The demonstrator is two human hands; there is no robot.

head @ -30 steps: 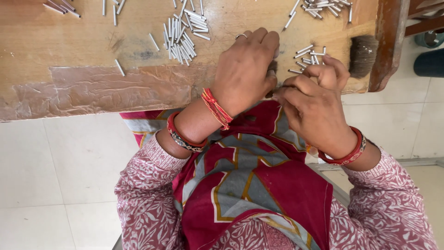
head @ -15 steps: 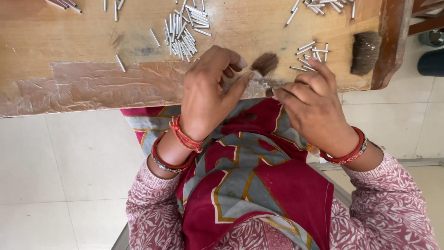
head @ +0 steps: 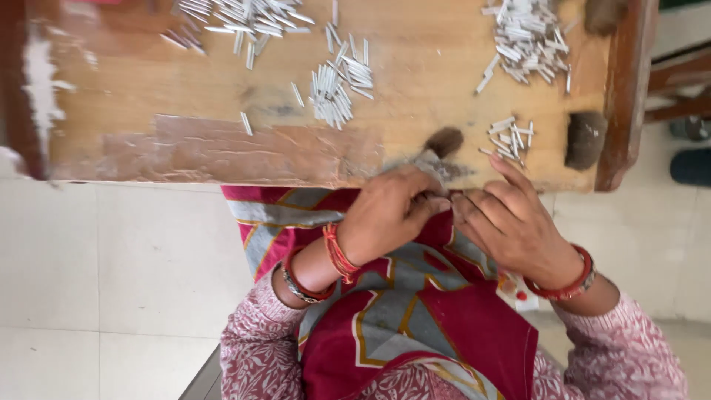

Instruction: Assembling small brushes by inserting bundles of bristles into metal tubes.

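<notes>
A worn wooden table [head: 185, 96] is filling the top of the view, its near edge running straight across and its surface showing scuffed, pale patches toward the left corner. A darker wooden rail [head: 626, 96] is bordering its right edge. Pale, glossy floor tiles [head: 111, 296] with thin grout lines are spreading below and to both sides, reflecting soft, even daylight. Dark furniture legs [head: 678, 89] are standing beyond the right edge

- Left hand [head: 389, 215] and right hand [head: 511, 222] meet fingertip to fingertip at the counter [head: 185, 148] edge, pinching a grey hair tuft [head: 443, 144].
- Small white sticks [head: 509, 137] lie just beyond the right hand.
</notes>
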